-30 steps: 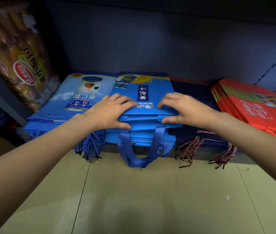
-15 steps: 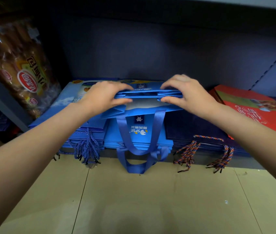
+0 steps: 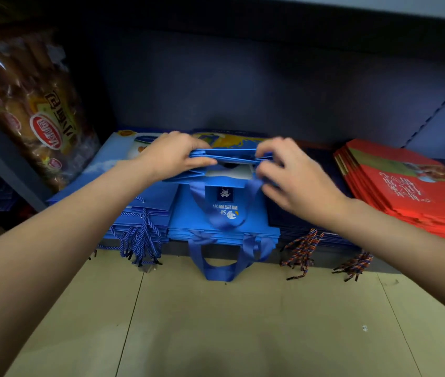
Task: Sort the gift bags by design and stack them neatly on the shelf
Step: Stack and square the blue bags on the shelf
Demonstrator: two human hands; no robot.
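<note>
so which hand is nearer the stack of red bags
Right. The right hand grips the lifted blue bags just left of the red bag stack, a dark pile between them. The left hand holds the bags' far end.

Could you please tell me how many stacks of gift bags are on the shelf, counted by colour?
Light blue stacks: 2, the rope-handled stack and the ribbon-handled stack
Dark navy stacks: 1
Red stacks: 1
Total: 4 stacks
</note>
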